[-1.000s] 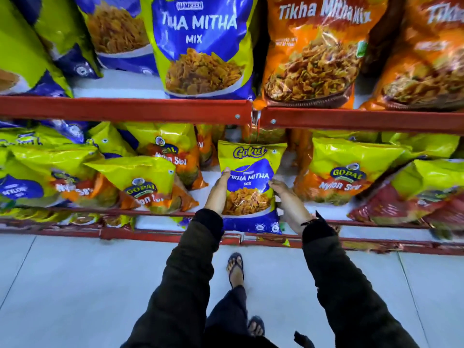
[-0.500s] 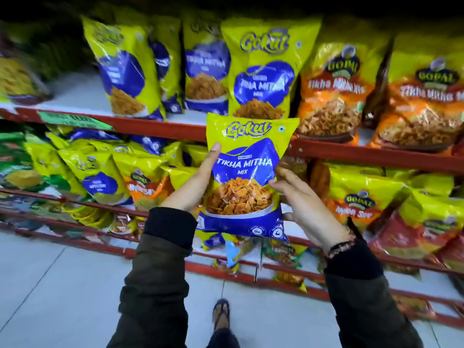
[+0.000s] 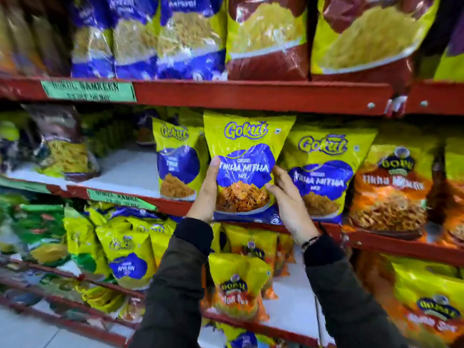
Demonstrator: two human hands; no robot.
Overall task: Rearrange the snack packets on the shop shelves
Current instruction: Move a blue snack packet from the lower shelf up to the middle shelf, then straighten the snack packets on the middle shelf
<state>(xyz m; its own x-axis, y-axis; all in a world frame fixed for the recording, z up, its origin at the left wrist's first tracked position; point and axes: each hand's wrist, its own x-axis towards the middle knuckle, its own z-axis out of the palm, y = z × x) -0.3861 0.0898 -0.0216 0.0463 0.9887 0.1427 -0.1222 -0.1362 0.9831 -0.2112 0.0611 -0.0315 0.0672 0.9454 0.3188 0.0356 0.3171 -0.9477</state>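
Red-edged shop shelves (image 3: 251, 95) fill my head view, crowded with snack bags. Between my hands I hold a yellow-and-blue Gokul Tikha Mitha packet (image 3: 244, 167) upright at the middle shelf. My left hand (image 3: 207, 194) clasps its left edge, thumb on the front; my right hand (image 3: 288, 202) presses its right edge with fingers curled. It stands between two matching Gokul packets (image 3: 324, 172), overlapping both. An orange Gopal bag (image 3: 391, 192) sits further right.
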